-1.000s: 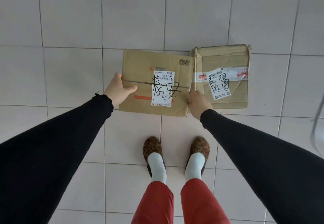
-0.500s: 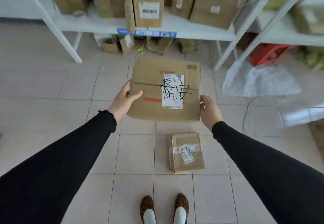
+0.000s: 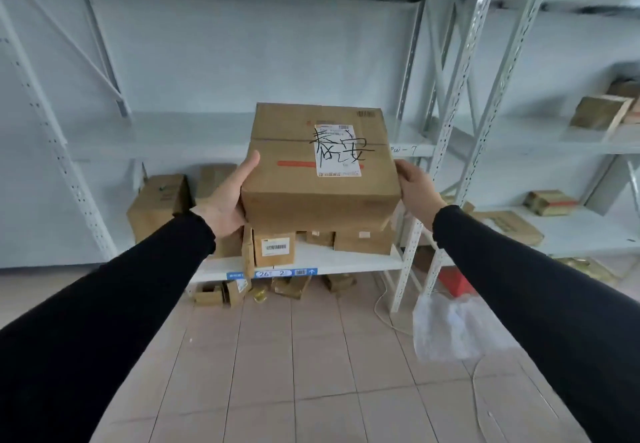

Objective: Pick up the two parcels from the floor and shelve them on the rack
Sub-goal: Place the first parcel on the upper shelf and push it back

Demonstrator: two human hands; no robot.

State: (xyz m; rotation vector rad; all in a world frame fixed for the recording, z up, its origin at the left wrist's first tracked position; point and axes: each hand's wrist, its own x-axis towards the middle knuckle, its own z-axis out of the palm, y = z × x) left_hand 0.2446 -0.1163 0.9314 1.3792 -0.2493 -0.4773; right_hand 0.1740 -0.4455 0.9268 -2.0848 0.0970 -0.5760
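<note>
While the left hand (image 3: 227, 205) and right hand (image 3: 414, 188) clamp the parcel (image 3: 320, 179) at nine and three o'clock, its stiff cardboard looks light, best cradled underneath.

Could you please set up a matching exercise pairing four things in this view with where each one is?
Things:
1. parcel
2. left hand
3. clear plastic bag
4. blue label strip

Places:
A. on the floor tiles by the rack's foot
B. on the front edge of the low shelf
C. against the parcel's left side
D. held up between both hands

Pairs: 1-D, 2-C, 3-A, 4-B
</note>
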